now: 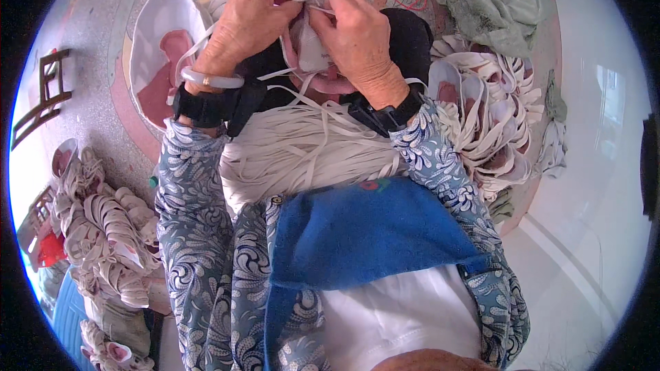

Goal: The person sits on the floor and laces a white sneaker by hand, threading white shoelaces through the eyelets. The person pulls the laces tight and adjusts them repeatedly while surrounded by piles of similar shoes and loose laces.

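Observation:
A white shoe upper (314,53) with pink lining sits at the top middle, in front of me. Over its opening my left hand (256,22) pinches a flat white shoelace (311,1) between thumb and forefinger. Close by on the right, my right hand (359,45) is closed on the lace too, its fingertips bent inward. The exact crossing of the lace is partly hidden by the fingers. A thick bundle of white laces (282,154) lies across my lap, with a few loose strands running up toward the upper.
A single white-and-pink upper (161,48) stands left of my left hand. Piles of uppers lie at right (491,110) and at lower left (110,227). Grey-green cloth (491,3) is heaped at the upper right. A blue plastic stool (67,323) shows at the lower left edge.

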Demonstrator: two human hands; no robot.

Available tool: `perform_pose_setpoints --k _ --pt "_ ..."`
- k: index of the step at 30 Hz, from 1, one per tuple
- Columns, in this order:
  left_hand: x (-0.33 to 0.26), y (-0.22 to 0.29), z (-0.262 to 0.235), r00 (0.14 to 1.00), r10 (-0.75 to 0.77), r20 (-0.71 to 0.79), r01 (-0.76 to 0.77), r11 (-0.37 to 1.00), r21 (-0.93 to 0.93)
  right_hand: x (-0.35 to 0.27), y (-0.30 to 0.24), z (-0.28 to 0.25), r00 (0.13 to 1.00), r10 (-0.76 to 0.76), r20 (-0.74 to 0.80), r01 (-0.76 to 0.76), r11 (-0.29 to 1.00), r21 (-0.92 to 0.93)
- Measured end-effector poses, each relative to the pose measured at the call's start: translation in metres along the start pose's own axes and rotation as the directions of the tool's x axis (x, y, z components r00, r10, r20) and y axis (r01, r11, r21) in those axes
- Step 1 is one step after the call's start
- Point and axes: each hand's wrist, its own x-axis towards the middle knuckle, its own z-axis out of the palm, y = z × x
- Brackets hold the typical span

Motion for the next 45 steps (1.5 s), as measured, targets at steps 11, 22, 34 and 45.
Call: perform_pose_setpoints --k 11,22,34,45 --pt "-0.034 0.026 0.024 0.919 0.252 -0.303 -0.18 0.952 0.246 0.018 0.002 -0.049 0.979 -0.066 0.193 0.021 0.974 0.226" --pt "-0.079 0.025 0.08 0.966 0.256 -0.027 -0.217 0.867 0.449 0.046 -0.008 -0.065 0.89 -0.277 -0.362 0.347 0.927 0.144" --pt "-0.081 0.055 0.021 0.986 -0.168 0.005 0.166 0.963 -0.212 -0.013 -0.012 -0.168 0.975 0.002 0.22 -0.104 0.886 0.452" --pt "-0.01 0.075 0.1 0.922 -0.173 0.347 0.365 0.088 -0.927 -0.17 0.031 -0.345 0.719 0.682 0.138 0.024 -0.222 0.975"
